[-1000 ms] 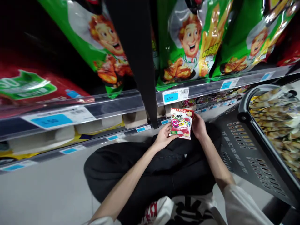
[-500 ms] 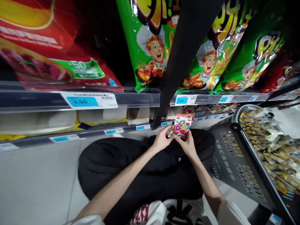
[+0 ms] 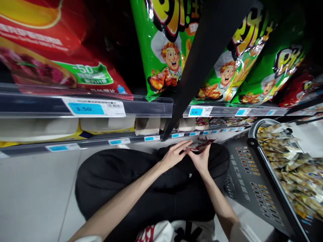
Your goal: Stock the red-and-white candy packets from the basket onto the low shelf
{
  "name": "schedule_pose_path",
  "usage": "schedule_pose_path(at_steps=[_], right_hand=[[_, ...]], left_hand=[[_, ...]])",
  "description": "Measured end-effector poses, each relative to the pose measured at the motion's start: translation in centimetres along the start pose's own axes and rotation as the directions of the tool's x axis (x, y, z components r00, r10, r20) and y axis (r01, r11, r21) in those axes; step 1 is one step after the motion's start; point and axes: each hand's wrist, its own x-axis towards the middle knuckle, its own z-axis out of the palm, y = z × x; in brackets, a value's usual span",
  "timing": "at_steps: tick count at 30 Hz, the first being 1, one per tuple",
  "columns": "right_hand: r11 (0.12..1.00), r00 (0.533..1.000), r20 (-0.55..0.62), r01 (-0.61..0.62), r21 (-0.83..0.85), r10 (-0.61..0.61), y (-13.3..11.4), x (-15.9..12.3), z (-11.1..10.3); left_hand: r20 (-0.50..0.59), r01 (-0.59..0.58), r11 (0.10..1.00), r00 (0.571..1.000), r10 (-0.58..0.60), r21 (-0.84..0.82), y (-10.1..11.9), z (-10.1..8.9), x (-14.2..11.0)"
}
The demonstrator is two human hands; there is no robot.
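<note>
Two hands busy: I'm seeing left hand (image 3: 173, 156) holding left edge of small red packet (image 3: 199, 145), right hand (image 3: 201, 161) gripping its right side. Packet hovering nearly edge-on over black trousers (image 3: 158, 195), left of basket (image 3: 243, 174). Pick-up looking done; release not yet happening.

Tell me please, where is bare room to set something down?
Bare floor shows at left, between the black trousers and the lower shelf edge. Crowded: right, the grey basket heaped with packets; above, the upper shelf with snack bags.
</note>
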Motion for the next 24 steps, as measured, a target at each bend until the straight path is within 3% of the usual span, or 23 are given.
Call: schedule_pose_path(at_steps=[3,7,12,16,24], right_hand=[[1.0,0.995,-0.098,0.017,-0.023,-0.019,-0.1,3.2,-0.9],[0.998,0.971,-0.236,0.031,-0.046,-0.041,0.5,9.6,-1.7],[0.931,0.952,-0.305,-0.139,-0.338,0.031,2.5,15.1,-1.0],[0.859,0.963,-0.263,-0.183,-0.478,0.059,4.4,16.4,-0.4],[0.822,0.976,-0.215,-0.128,-0.554,0.007,6.1,16.4,-1.5]], left_hand=[[0.029,0.051,0.998,0.998,-0.05,-0.046,0.5,0.2,0.5],[0.128,0.042,0.998,0.991,-0.035,-0.053,0.6,0.2,0.5],[0.267,-0.003,1.0,0.964,-0.003,0.023,0.3,0.1,0.3],[0.343,-0.067,0.995,0.939,0.037,0.075,-0.1,0.1,0.2],[0.383,-0.119,0.988,0.921,0.071,0.103,0.0,0.0,0.4]])
